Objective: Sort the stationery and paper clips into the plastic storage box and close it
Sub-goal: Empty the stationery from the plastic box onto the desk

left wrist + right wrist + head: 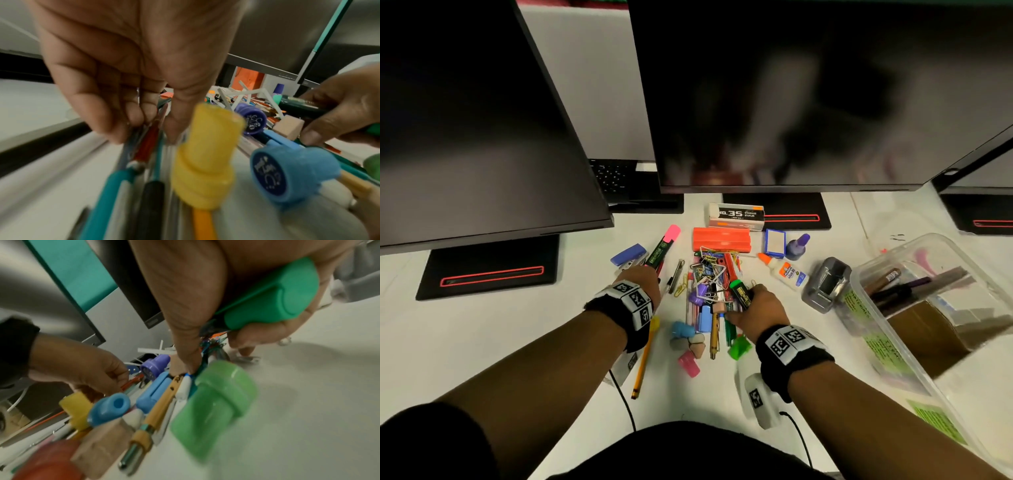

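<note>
Loose stationery lies in a pile (pixel 710 274) of paper clips, binder clips and pens at mid-desk. My left hand (pixel 642 286) sits at the pile's left edge. In the left wrist view its fingers (pixel 115 113) and thumb pinch a bundle of pens (pixel 148 146), red, teal and clear. A pink highlighter (pixel 664 245) juts out beyond that hand. My right hand (pixel 753 306) grips a green highlighter (pixel 739 293) in its palm (pixel 267 301), and its thumb presses on pens in the pile. The clear plastic storage box (pixel 876 270) stands open at the right with several pens inside.
An orange case (pixel 720 240), staples box (pixel 736 216), white glue bottle (pixel 786 272), purple bottle (pixel 798 245), blue pad (pixel 775 243), blue stapler (pixel 628 255) and grey dispenser (pixel 825 284) ring the pile. Erasers, caps and a yellow-topped pencil (pixel 645 356) lie nearer me. Monitors overhang the back.
</note>
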Demonstrator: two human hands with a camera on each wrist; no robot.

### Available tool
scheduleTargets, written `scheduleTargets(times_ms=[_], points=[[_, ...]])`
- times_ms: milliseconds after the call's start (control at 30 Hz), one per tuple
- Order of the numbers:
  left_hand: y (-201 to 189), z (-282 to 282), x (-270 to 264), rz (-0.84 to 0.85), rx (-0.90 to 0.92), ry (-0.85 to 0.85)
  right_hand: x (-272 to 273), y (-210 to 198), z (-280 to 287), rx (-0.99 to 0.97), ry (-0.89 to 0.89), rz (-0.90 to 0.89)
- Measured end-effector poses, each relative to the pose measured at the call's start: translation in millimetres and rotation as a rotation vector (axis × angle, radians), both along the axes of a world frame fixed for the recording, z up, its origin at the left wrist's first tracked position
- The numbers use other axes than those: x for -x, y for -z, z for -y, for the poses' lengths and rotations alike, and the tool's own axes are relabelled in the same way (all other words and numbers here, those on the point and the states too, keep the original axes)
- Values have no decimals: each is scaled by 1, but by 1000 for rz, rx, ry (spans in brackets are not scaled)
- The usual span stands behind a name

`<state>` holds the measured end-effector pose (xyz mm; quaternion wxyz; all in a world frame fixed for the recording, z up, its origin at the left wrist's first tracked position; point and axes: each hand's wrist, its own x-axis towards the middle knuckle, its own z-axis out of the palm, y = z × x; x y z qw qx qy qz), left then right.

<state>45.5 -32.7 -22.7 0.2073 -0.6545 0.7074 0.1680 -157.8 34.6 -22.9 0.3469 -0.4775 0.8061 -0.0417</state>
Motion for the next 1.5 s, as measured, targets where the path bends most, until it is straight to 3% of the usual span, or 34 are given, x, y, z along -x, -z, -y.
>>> scheduleTargets(times_ms=[200,400,667,800,967,1267,1500], points=[[5,-4,-3,-135,44,-118,0,2,3,-4,-56,-141],[6,-3,7,-129,-21,-167,11,-6,8,-99,-93,-210],[6,-5,14,-102,-15,-208,34,-19,14,-169,-45,-98],[5,-7,15,-14,-12,-146,42,-25,11,-149,20,-10],[6,-7,20,-9,-8,-176,35,-32,4,-70,189,218],[2,-13,21,-66,53,-144,-8,-32,-3,-40,-93,233],[4,-13,12,-135,16,-45,-32,-18,-7,30,-269,38]])
